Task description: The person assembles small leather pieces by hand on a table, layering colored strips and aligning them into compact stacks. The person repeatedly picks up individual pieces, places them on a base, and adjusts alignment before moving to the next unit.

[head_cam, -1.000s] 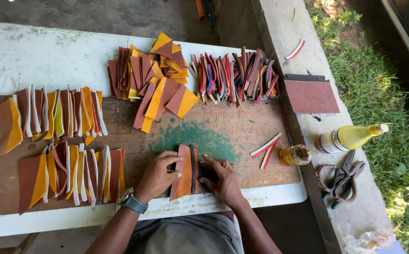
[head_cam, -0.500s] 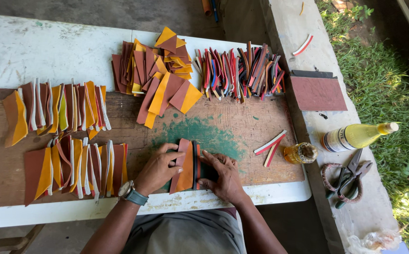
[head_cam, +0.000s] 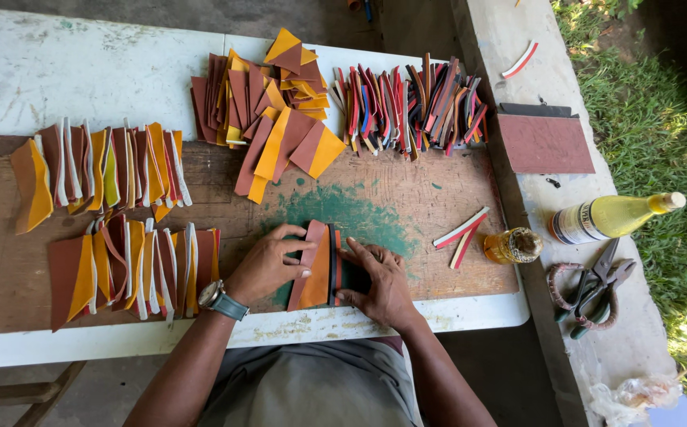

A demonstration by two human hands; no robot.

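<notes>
My left hand [head_cam: 264, 265] and my right hand [head_cam: 379, 281] press from both sides on a small piece made of brown and orange leather layers with a thin dark strip [head_cam: 317, 265]. It lies on a green-stained patch of the wooden board [head_cam: 406, 198] near the table's front edge. The left hand's fingers rest on its brown left side, the right hand's fingers on its dark right edge. A watch sits on my left wrist.
Rows of folded brown, orange and white pieces [head_cam: 106, 170] [head_cam: 134, 265] lie at left. A loose brown-orange pile [head_cam: 268, 111] and a bundle of coloured strips [head_cam: 410, 103] sit behind. At right: two strips [head_cam: 460, 233], small jar [head_cam: 513, 245], yellow bottle [head_cam: 612, 217], scissors [head_cam: 592, 289], red-brown pad [head_cam: 545, 142].
Both hands stay on the layered piece with only slight finger shifts. The view has drifted a little.
</notes>
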